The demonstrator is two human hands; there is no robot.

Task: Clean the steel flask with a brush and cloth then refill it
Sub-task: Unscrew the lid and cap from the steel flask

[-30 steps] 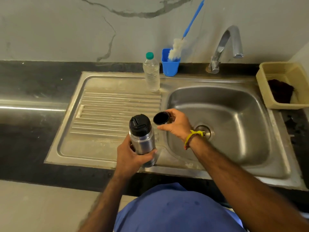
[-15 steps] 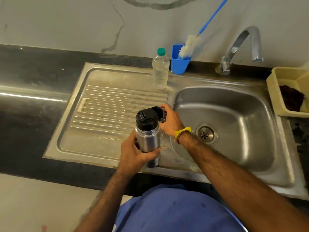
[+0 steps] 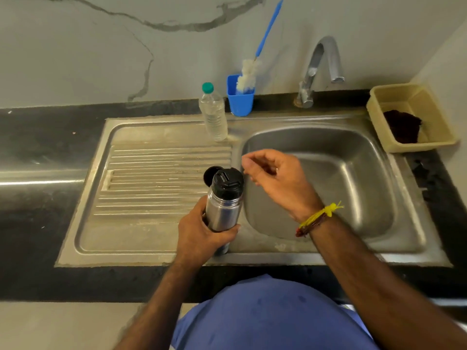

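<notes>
Left hand (image 3: 202, 233) grips the flask (image 3: 222, 203) upright over the sink's (image 3: 151, 132) drainboard, at the basin edge. Right hand (image 3: 275, 178) hovers beside the flask's top, fingers loosely curled, empty. Black cap (image 3: 208, 174) lies just behind the flask. Behind it: water bottle (image 3: 214, 114), blue cup (image 3: 240, 102) holding the brush (image 3: 249, 74). Cloth (image 3: 401, 126) in tub (image 3: 379, 114), right of the basin.

A black stone table (image 3: 38, 137) carries a steel sink unit (image 3: 156, 256) set into it, ribbed drainboard (image 3: 164, 173) at 9 o'clock, basin (image 3: 353, 173) at 3 o'clock. On the unit stand a clear water bottle (image 3: 214, 117) at 12 o'clock and a black cap (image 3: 208, 175) on the drainboard. A blue cup (image 3: 240, 103) and a beige tub (image 3: 409, 120) sit on the table.
</notes>
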